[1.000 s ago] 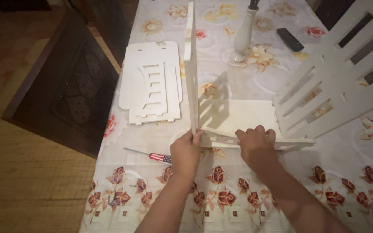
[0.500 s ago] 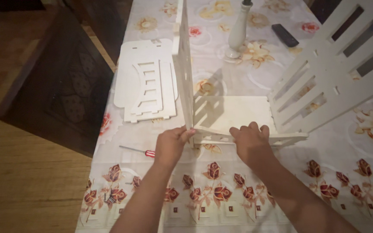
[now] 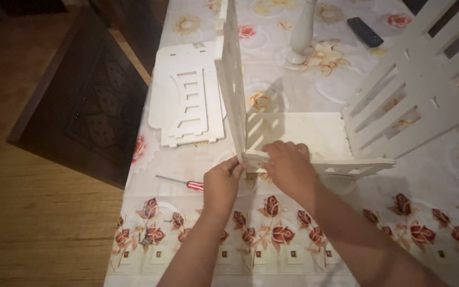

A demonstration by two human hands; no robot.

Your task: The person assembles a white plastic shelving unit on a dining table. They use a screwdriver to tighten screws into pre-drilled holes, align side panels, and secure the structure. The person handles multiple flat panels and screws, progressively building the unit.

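I look down at my two hands on the tabletop (image 3: 426,175), which wears a cloth with red roses. My left hand (image 3: 221,183) is curled and pinches the bottom corner of the tall white side panel (image 3: 232,79). My right hand (image 3: 289,165) lies flat with its fingers spread a little, pressing on the low front rail (image 3: 346,169) right where it meets that panel. Neither hand is carrying anything; both just push on the joint.

I think a few things could go wrong here. The side panel stands straight up on its thin edge, and only my left hand steadies it, so it could tip over onto the stack of flat white pieces (image 3: 187,101) just beside it. If I push too hard, the thin tab at the corner could snap. The slatted panel (image 3: 415,90) on the right leans out, so it might pull the rail loose. The vase (image 3: 301,32) stands behind and could get bumped.

The shelf is white and half built. It sits in the middle of the tabletop, with a flat base board (image 3: 298,133) between the two sides. The boards look thin and light, with slots cut through them. A screwdriver (image 3: 181,183) with a red handle lies near my left hand.
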